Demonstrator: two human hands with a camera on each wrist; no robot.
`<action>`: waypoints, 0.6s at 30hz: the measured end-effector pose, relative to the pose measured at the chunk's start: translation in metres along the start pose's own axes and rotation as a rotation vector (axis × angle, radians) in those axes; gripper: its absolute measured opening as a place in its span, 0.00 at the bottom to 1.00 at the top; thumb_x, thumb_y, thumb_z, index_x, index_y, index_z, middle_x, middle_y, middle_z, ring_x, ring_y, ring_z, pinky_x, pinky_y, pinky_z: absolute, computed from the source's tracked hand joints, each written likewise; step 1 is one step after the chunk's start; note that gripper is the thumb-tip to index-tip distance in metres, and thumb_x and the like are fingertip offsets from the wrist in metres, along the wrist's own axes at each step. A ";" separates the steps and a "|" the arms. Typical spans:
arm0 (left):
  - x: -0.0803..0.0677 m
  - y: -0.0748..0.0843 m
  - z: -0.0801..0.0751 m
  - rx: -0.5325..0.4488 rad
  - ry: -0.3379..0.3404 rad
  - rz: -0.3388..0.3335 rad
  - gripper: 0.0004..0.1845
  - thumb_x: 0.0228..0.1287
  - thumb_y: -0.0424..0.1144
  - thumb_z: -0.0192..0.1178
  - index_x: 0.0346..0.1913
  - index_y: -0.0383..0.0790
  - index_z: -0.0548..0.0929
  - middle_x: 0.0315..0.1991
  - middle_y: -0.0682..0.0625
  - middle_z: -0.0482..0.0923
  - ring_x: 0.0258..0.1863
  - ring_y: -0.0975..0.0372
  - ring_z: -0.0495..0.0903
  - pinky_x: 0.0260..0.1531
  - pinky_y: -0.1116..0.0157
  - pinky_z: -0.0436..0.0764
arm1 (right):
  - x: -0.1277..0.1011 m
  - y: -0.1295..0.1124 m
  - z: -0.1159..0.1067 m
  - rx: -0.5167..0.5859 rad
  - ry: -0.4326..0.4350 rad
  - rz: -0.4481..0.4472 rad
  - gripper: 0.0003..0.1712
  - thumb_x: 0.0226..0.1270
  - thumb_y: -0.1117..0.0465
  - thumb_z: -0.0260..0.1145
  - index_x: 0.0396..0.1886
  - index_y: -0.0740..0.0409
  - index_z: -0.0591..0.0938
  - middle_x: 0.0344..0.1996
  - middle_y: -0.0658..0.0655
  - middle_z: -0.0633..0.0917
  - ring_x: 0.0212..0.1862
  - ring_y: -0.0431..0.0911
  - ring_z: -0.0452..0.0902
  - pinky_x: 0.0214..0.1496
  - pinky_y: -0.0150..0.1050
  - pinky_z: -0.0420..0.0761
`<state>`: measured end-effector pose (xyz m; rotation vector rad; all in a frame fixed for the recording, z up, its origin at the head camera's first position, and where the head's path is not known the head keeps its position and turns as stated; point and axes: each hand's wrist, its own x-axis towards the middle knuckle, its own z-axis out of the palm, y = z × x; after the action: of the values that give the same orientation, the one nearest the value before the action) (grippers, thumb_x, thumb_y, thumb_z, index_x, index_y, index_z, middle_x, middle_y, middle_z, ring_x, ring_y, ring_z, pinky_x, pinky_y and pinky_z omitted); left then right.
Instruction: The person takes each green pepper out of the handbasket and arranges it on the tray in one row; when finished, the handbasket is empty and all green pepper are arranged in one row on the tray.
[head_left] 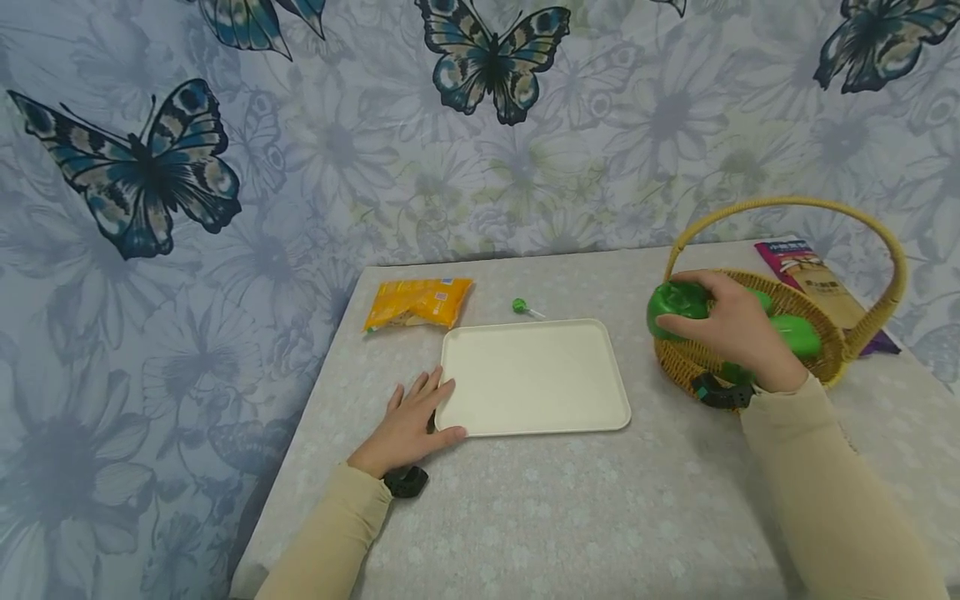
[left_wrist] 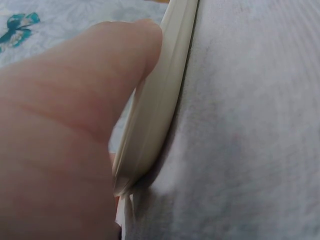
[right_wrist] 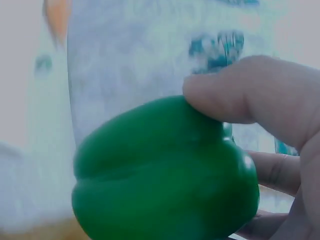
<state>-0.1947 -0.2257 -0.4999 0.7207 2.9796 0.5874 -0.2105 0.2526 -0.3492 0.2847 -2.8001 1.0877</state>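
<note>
My right hand [head_left: 731, 321] grips a green bell pepper [head_left: 678, 310] at the left rim of a yellow wicker basket [head_left: 832, 354]. In the right wrist view the thumb presses on the top of the pepper [right_wrist: 165, 170] while other fingers curl behind it. More green vegetables [head_left: 797, 335] lie inside the basket, partly hidden by the hand. At the left end of a cream rectangular tray [head_left: 534, 379], my left hand [head_left: 408, 421] rests with fingers spread. Its thumb [left_wrist: 135, 45] lies against the tray's rim [left_wrist: 159, 100] in the left wrist view.
Behind the tray lie an orange snack packet [head_left: 420, 302] and a green lollipop [head_left: 521, 306]. A purple and tan packet [head_left: 813, 279] lies behind the basket, whose tall handle [head_left: 795, 202] arches over it. The butterfly-patterned wall [head_left: 337, 167] borders the table's back and left.
</note>
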 end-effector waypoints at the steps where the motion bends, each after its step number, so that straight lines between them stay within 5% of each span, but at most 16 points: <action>1: 0.000 0.000 0.000 0.000 -0.001 0.002 0.47 0.52 0.74 0.48 0.73 0.55 0.53 0.74 0.52 0.39 0.72 0.53 0.40 0.62 0.40 0.36 | 0.000 -0.005 0.007 0.019 -0.008 -0.025 0.40 0.52 0.39 0.68 0.63 0.48 0.70 0.61 0.59 0.68 0.56 0.57 0.66 0.49 0.58 0.69; 12: -0.001 0.000 -0.006 0.010 0.010 -0.009 0.46 0.53 0.75 0.46 0.72 0.56 0.54 0.74 0.52 0.40 0.72 0.54 0.41 0.62 0.40 0.38 | 0.036 -0.074 0.114 0.171 -0.109 -0.239 0.37 0.50 0.41 0.71 0.60 0.48 0.73 0.54 0.52 0.73 0.46 0.47 0.72 0.42 0.45 0.76; 18: 0.000 0.002 -0.003 0.008 -0.010 -0.036 0.46 0.53 0.74 0.48 0.72 0.58 0.53 0.74 0.52 0.39 0.72 0.54 0.39 0.62 0.40 0.37 | 0.065 -0.113 0.180 0.176 -0.153 -0.268 0.36 0.52 0.44 0.71 0.59 0.51 0.74 0.55 0.53 0.73 0.48 0.46 0.72 0.46 0.43 0.76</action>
<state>-0.1942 -0.2250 -0.4962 0.6666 2.9802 0.5688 -0.2573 0.0400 -0.3950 0.7670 -2.6895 1.2935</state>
